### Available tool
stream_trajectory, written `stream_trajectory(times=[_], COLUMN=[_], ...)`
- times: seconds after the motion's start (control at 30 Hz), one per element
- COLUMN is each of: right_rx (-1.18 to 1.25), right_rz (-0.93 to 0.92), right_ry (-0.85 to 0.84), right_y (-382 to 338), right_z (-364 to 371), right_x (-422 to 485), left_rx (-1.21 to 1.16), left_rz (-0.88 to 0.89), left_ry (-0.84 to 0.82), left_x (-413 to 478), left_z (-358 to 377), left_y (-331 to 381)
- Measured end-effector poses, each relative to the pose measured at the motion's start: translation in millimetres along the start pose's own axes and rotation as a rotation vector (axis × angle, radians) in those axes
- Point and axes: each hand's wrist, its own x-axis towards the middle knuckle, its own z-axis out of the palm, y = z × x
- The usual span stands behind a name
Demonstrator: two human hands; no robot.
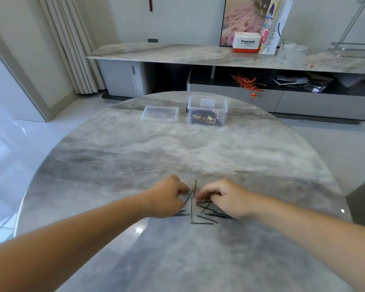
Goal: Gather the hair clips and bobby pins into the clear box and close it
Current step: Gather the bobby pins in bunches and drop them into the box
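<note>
Several black bobby pins lie scattered on the round marble table, between my two hands. My left hand rests palm down on the pile's left side, its fingers curled onto some pins. My right hand covers the right side, fingers bent down on the pins. Whether either hand has pins pinched is hidden by the fingers. At the table's far side stands the clear box, open-topped, with hair clips in its bottom. Its shallow clear lid lies to the left of it.
Behind the table runs a long marble sideboard with a white Panasonic box, a paper bag and glass jars. Red decorative twigs hang below it. A dark object sits past the table's right edge.
</note>
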Motion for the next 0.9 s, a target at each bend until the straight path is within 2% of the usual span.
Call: stream_trajectory(times=[0.23, 0.33, 0.43, 0.57, 0.73, 0.9], right_rx=[0.020, 0.006, -0.098, -0.286, -0.218, -0.096], right_rz=[0.030, 0.023, -0.018, -0.035, -0.066, 0.009], right_ry=[0.104, 0.137, 0.185, 0.160, 0.161, 0.214], right_y=[20, 20, 20, 18, 17, 15], right_z=[-5, 1, 5, 12, 21, 22], right_x=[-38, -41, -37, -29, -24, -22], left_rx=[0.059, 0.060, 0.134, 0.223, 0.135, 0.066], left_rz=[0.054, 0.048, 0.003, -0.040, -0.022, -0.030], left_ry=[-0.048, -0.005, 0.063, 0.142, 0.165, 0.104], left_x=[-17, -25, -26, -19, -9, -9], left_z=[14, 13, 16, 25, 21, 8], left_y=[21, 12, 7, 14, 16, 10])
